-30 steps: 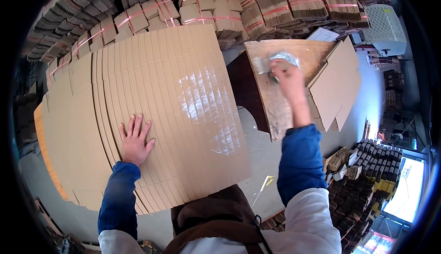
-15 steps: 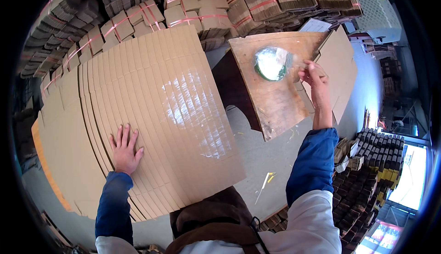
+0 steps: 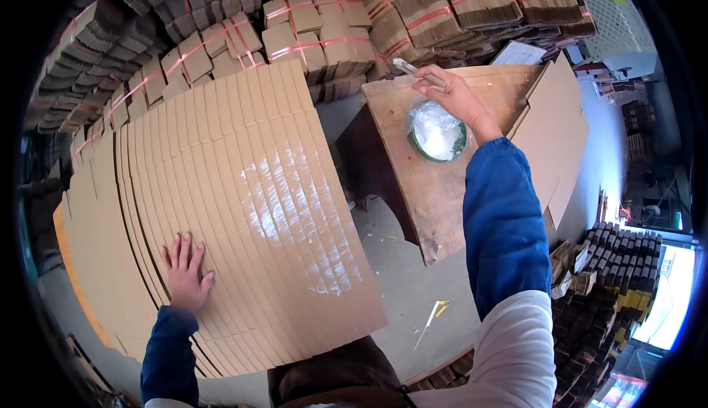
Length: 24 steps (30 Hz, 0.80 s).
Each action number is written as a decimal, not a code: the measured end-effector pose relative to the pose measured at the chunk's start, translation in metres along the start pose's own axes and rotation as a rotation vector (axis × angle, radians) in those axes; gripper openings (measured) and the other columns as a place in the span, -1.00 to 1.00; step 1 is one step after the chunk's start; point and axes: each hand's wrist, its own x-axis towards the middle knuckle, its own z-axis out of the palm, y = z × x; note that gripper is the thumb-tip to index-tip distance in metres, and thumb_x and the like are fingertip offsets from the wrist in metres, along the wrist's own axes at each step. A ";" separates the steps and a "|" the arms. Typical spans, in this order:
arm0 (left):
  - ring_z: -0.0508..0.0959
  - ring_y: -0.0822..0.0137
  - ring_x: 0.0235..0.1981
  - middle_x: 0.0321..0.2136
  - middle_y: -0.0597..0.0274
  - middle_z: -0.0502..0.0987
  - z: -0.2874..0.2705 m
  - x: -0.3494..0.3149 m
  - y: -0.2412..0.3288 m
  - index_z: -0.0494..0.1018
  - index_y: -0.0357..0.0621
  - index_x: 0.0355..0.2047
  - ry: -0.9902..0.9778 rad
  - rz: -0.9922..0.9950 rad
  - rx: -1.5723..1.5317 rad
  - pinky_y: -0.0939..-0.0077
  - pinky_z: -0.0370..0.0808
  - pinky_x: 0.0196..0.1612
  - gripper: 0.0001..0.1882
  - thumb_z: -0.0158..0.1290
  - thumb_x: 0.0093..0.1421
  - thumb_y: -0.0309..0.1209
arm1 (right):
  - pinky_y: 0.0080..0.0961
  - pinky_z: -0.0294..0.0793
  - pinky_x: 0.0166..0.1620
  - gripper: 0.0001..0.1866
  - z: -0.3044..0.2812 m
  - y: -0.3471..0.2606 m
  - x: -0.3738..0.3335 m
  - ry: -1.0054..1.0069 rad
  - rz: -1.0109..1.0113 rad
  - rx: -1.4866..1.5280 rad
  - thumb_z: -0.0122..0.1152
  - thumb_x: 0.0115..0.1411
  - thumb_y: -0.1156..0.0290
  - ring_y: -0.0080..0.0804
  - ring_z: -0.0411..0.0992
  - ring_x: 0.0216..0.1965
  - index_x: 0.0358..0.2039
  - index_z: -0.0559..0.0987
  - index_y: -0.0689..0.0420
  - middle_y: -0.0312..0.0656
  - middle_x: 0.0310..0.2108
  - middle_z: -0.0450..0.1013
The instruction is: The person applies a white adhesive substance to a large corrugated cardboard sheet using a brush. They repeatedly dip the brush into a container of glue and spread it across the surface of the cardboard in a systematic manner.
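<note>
My left hand (image 3: 187,275) lies flat, fingers apart, on a wide row of overlapping cardboard sheets (image 3: 214,164), fanned so each edge shows. White, wet-looking glue streaks (image 3: 284,212) run across the edges on the right side of the row. In my right hand (image 3: 461,98) a brush (image 3: 407,67) is gripped by its handle, its whitish tip pointing left. The brush is held above the far part of a small wooden table (image 3: 424,194). Just below that hand stands a round green tub (image 3: 422,148) lined with clear plastic, with white paste inside.
More flat cardboard (image 3: 553,142) leans over the table's right side. Behind are bundles of folded cardboard (image 3: 346,35) tied with pink strapping. Dark stacked cartons (image 3: 619,260) stand at the right. Scraps of yellow and white strip (image 3: 431,318) lie on the floor.
My right hand has moved left from beside the tub to above its far side, and the brush now shows plainly. My left hand still rests on the cardboard. The whole view has shifted slightly.
</note>
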 end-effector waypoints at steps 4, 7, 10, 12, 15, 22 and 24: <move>-0.06 -0.12 0.44 0.42 0.00 0.03 0.003 0.000 0.000 0.28 -0.01 0.28 0.019 0.014 0.008 -0.28 -0.25 0.40 -0.18 0.22 -0.04 -0.17 | -0.54 0.45 0.00 -0.69 -0.012 0.014 -0.012 -0.011 0.022 -0.141 0.22 0.21 0.59 -0.57 0.48 -0.13 -0.03 0.49 0.08 -0.33 -0.28 0.54; -0.05 -0.14 0.44 0.41 -0.04 0.05 0.004 -0.002 -0.001 0.31 -0.06 0.24 0.008 -0.006 0.014 -0.28 -0.25 0.40 -0.18 0.26 -0.09 -0.22 | -0.54 0.45 -0.02 -0.66 -0.010 0.015 -0.018 0.027 -0.008 -0.259 0.26 0.18 0.57 -0.54 0.49 -0.17 -0.03 0.48 0.05 -0.32 -0.31 0.54; -0.05 -0.16 0.44 0.41 -0.05 0.05 0.004 -0.001 0.000 0.31 -0.07 0.23 0.014 0.001 0.008 -0.29 -0.26 0.40 -0.18 0.26 -0.10 -0.22 | -0.55 0.45 -0.04 -0.64 -0.008 0.019 -0.021 0.106 -0.071 -0.316 0.28 0.16 0.55 -0.51 0.49 -0.21 -0.03 0.47 0.03 -0.32 -0.33 0.54; -0.05 -0.16 0.44 0.40 -0.06 0.05 0.004 -0.001 0.000 0.31 -0.08 0.23 0.015 0.007 0.004 -0.30 -0.26 0.40 -0.18 0.25 -0.10 -0.21 | -0.53 0.45 -0.06 -0.63 -0.006 0.026 -0.023 0.184 -0.092 -0.320 0.30 0.16 0.54 -0.48 0.48 -0.23 -0.03 0.47 0.03 -0.31 -0.34 0.53; -0.06 -0.17 0.44 0.40 -0.07 0.04 0.004 0.000 -0.001 0.31 -0.08 0.24 0.017 0.017 0.013 -0.31 -0.25 0.39 -0.18 0.24 -0.10 -0.21 | -0.49 0.47 -0.08 -0.63 -0.006 0.038 -0.031 0.308 -0.065 -0.275 0.31 0.14 0.54 -0.45 0.49 -0.24 -0.03 0.48 0.04 -0.29 -0.35 0.51; -0.06 -0.17 0.44 0.41 -0.07 0.04 0.005 0.001 -0.002 0.30 -0.07 0.25 0.022 0.026 0.021 -0.31 -0.25 0.39 -0.18 0.23 -0.08 -0.20 | -0.50 0.47 -0.10 -0.64 -0.011 0.061 -0.063 0.598 0.032 -0.309 0.28 0.19 0.49 -0.47 0.48 -0.26 0.01 0.50 0.03 -0.25 -0.34 0.52; -0.06 -0.16 0.44 0.41 -0.06 0.03 0.006 0.003 -0.001 0.30 -0.07 0.25 0.024 0.026 0.010 -0.31 -0.25 0.39 -0.19 0.22 -0.06 -0.20 | -0.53 0.47 -0.11 -0.64 -0.018 0.058 -0.081 0.736 0.057 -0.320 0.25 0.25 0.44 -0.49 0.46 -0.28 0.06 0.52 0.03 -0.27 -0.35 0.51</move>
